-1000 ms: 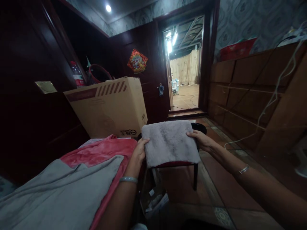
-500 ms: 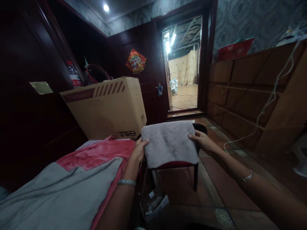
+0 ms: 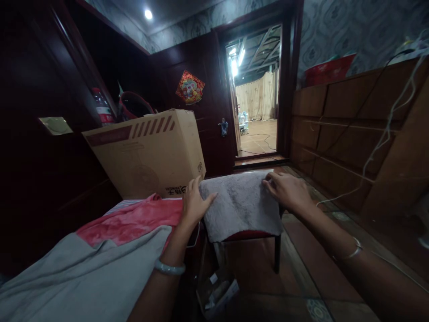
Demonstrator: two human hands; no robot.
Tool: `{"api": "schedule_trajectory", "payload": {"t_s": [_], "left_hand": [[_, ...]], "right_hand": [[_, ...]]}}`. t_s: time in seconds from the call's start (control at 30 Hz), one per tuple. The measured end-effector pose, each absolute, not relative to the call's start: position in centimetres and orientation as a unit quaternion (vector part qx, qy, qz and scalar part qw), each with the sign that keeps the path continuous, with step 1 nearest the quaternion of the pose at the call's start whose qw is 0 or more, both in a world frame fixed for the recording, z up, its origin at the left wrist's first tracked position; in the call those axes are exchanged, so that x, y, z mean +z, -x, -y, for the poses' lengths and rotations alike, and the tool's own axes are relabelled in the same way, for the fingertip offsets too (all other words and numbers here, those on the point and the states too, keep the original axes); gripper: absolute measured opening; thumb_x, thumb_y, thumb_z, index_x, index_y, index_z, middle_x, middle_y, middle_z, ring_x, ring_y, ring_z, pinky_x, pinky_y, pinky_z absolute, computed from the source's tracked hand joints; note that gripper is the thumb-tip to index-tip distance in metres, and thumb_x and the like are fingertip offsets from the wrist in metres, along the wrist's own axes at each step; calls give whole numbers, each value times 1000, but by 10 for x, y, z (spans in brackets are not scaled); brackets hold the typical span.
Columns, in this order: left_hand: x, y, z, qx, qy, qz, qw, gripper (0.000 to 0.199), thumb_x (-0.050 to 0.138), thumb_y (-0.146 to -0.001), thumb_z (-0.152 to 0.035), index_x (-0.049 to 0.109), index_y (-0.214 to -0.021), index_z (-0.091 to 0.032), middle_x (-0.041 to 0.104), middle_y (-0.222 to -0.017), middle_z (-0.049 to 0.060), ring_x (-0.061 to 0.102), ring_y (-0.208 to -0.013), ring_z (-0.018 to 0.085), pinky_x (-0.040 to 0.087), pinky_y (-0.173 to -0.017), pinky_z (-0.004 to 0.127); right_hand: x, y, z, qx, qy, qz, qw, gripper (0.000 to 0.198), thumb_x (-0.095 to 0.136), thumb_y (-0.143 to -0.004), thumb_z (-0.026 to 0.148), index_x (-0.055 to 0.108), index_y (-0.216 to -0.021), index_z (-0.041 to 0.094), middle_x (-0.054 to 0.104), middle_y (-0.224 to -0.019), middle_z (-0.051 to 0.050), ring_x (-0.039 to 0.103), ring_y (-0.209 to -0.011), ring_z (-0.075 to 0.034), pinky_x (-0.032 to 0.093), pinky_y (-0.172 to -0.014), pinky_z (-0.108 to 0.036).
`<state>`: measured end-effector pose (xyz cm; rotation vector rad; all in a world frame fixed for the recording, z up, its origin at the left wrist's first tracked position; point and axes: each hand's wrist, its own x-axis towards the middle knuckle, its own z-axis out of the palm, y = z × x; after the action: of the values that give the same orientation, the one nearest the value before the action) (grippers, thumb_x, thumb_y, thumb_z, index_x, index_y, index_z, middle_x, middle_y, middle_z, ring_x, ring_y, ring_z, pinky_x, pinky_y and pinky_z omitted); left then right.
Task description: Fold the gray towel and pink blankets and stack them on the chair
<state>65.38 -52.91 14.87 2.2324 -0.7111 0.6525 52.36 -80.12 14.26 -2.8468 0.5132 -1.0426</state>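
Note:
A fluffy grey cloth (image 3: 239, 203) hangs over the front of a dark-framed chair (image 3: 277, 252) with a red seat, part of which shows under the cloth's lower edge. At its upper left corner, my left hand (image 3: 196, 201) grips the edge with the thumb in front and the fingers behind. My right hand (image 3: 288, 190) pinches the upper right corner, with its fingers bent over the edge. Much of the chair is hidden by the cloth and my hands.
Left of the chair lie a grey blanket (image 3: 90, 268) and a pink blanket (image 3: 134, 219). Behind them stands a large cardboard box (image 3: 147, 156). Wooden drawers (image 3: 351, 129) with a white cable (image 3: 375, 150) line the right. An open doorway (image 3: 256, 98) is ahead.
Both hands have shifted up over the cloth's top edge, the right one turning knuckles upward. The cloth's lower edge hangs slightly lower and further right in view.

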Motion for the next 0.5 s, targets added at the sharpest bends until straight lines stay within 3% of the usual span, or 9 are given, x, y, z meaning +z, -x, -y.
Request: {"api": "schedule_trajectory", "payload": {"t_s": [0.1,0.2,0.27,0.33,0.4,0.5], "left_hand": [[165,-655,548,222,-902,307,205,99,79,-72,-52,35,-154,-19,35,-161,19,29,-150,38,24,-122,57],[170,-659,565,194,-919,325,110,110,80,-70,-60,27,-158,-20,23,-166,19,16,-154,40,16,-123,63],[167,-661,570,183,-916,349,73,103,78,-72,-62,33,-155,-20,33,-163,19,21,-152,39,19,-122,62],[163,-662,571,185,-908,373,58,89,74,-78,-61,42,-149,-19,50,-150,18,38,-143,37,29,-117,57],[159,-664,570,197,-897,393,49,79,72,-81,-60,49,-142,-16,61,-132,17,52,-126,35,40,-107,50],[157,-667,571,212,-887,409,26,74,76,-76,-61,55,-131,-15,65,-116,16,56,-110,34,43,-96,46]], "right_hand": [[164,-531,794,-383,919,-92,-4,28,49,-98,37,72,-101,21,70,-105,-13,60,-100,-30,47,-77,-38],[175,-555,775,-396,917,44,-30,44,53,-97,40,60,-135,18,63,-133,-15,53,-121,-31,43,-99,-45],[173,-576,760,-348,930,107,-43,64,60,-93,45,47,-149,17,55,-145,-15,50,-128,-33,39,-104,-47],[165,-593,749,-292,944,143,-53,72,64,-90,50,43,-151,16,56,-143,-16,52,-124,-34,41,-100,-47],[156,-603,746,-267,949,159,-60,72,65,-89,51,46,-148,14,61,-134,-17,57,-115,-33,43,-93,-44],[144,-603,761,-292,939,170,-61,66,64,-90,50,51,-143,13,63,-125,-18,59,-107,-33,43,-88,-43]]}}
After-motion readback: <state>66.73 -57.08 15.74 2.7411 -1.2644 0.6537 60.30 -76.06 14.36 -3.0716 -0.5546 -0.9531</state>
